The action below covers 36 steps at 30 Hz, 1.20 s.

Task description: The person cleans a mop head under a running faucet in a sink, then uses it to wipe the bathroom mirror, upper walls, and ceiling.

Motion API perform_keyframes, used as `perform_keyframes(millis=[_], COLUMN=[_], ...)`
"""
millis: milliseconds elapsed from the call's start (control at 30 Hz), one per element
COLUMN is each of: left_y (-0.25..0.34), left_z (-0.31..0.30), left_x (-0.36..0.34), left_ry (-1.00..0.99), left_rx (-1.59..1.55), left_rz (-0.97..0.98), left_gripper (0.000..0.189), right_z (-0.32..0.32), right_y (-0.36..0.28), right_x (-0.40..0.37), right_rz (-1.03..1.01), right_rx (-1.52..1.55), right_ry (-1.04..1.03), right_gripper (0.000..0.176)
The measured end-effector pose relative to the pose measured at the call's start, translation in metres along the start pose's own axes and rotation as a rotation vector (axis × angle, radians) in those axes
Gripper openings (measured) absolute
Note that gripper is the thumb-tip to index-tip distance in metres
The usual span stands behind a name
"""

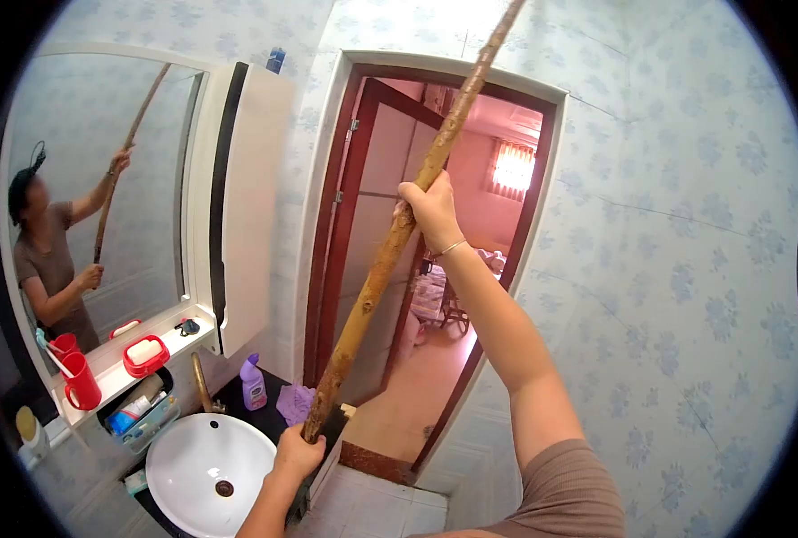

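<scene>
A long wooden pole (374, 285) with knots along it slants from low centre up past the top edge, so its upper end is out of view. My right hand (430, 211) is wrapped round its middle, arm stretched forward and a thin bracelet at the wrist. Lower down, my left hand (299, 451) grips the pole close to its bottom end, beside the washbasin. The mirror (139, 211) on the left reflects a person holding the same pole with both hands.
A white washbasin (179, 453) stands lower left, near a purple bottle (253, 384) and purple cloth (294, 403). The shelf holds a red cup (81, 381) and a red soap dish (146, 357). Ahead, an open door (377, 233) shows a pink room. Tiled wall (668, 269) lies right.
</scene>
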<state>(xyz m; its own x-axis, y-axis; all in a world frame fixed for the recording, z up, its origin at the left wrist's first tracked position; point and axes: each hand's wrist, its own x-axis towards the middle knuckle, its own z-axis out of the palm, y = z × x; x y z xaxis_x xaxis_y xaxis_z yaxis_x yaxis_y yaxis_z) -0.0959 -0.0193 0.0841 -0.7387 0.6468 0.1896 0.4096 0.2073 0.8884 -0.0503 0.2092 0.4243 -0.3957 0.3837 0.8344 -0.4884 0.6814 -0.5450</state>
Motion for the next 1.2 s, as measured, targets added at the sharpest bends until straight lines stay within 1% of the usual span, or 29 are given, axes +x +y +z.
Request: perform_keyframes(millis=[33,67,100,167,233,300,367,433,500,533,633,700,767,800,867,900,933,967,1033,1067,1167,1200], left_y=[-0.006,-0.007,-0.007,-0.008,-0.006,0.006,0.022,0.044,0.06,0.071,0.092,0.093,0.092,0.09,0.086,0.082,0.075,0.068,0.062,0.058,0.025,0.02], left_z=[-0.005,-0.014,-0.021,-0.036,-0.048,-0.06,-0.067,-0.071,-0.07,-0.071,-0.067,-0.063,-0.058,-0.057,-0.055,-0.053,-0.052,-0.052,-0.054,-0.054,-0.047,-0.046], left_x=[0.003,0.004,0.006,0.01,0.019,0.03,0.043,0.055,0.07,0.075,0.087,0.095,0.099,0.101,0.102,0.103,0.102,0.1,0.093,0.088,0.079,0.07], left_ry=[0.025,0.081,0.14,0.275,0.359,0.383,0.421,0.415,0.432,0.392,0.384,0.372,0.383,0.38,0.302,0.306,0.322,0.336,0.311,0.286,0.267,0.273], left_rx=[-0.026,-0.002,0.02,0.083,0.129,0.13,0.103,0.077,0.047,0.043,-0.015,-0.009,-0.051,-0.049,-0.162,-0.165,-0.145,-0.12,-0.162,-0.209,-0.2,-0.215], left_rz=[0.007,0.008,0.008,0.032,0.049,0.04,0.066,0.062,0.126,0.133,0.146,0.113,0.144,0.14,0.068,0.065,0.074,0.08,0.028,-0.015,-0.067,-0.045], left_gripper=[0.024,0.022,0.021,0.017,0.019,0.02,0.021,0.023,0.024,0.026,0.026,0.025,0.024,0.024,0.024,0.024,0.024,0.023,0.023,0.022,0.022,0.019], right_z=[0.002,0.009,0.014,0.027,0.04,0.051,0.058,0.06,0.058,0.055,0.064,0.072,0.083,0.089,0.103,0.111,0.116,0.126,0.146,0.152,0.173,0.173], right_y=[0.004,-0.001,0.003,0.005,0.0,-0.004,-0.01,-0.014,-0.011,-0.012,-0.022,-0.006,0.013,0.021,0.033,0.03,0.026,0.034,0.051,0.056,0.066,0.059], right_x=[-0.001,-0.004,-0.002,0.005,0.014,0.035,0.062,0.095,0.133,0.149,0.171,0.193,0.212,0.217,0.218,0.209,0.198,0.201,0.202,0.195,0.173,0.154], right_rz=[-0.003,-0.013,-0.009,-0.064,-0.084,-0.105,-0.13,-0.163,-0.171,-0.19,-0.155,-0.137,-0.167,-0.141,-0.187,-0.195,-0.143,-0.247,-0.171,-0.184,-0.15,-0.124], right_rx=[0.039,0.035,0.043,0.104,0.153,0.194,0.195,0.209,0.181,0.161,0.083,0.082,0.035,0.001,0.014,0.032,0.025,-0.028,0.019,0.048,0.043,0.054], right_ry=[0.033,0.085,0.075,0.16,0.157,0.19,0.194,0.18,0.109,0.048,-0.013,-0.031,0.003,-0.028,-0.051,-0.08,-0.096,-0.065,-0.091,-0.104,-0.096,-0.172], right_gripper=[0.035,0.034,0.034,0.034,0.033,0.026,0.024,0.015,0.01,0.017,0.012,0.014,0.016,0.019,0.019,0.018,0.018,0.018,0.018,0.019,0.019,0.018])
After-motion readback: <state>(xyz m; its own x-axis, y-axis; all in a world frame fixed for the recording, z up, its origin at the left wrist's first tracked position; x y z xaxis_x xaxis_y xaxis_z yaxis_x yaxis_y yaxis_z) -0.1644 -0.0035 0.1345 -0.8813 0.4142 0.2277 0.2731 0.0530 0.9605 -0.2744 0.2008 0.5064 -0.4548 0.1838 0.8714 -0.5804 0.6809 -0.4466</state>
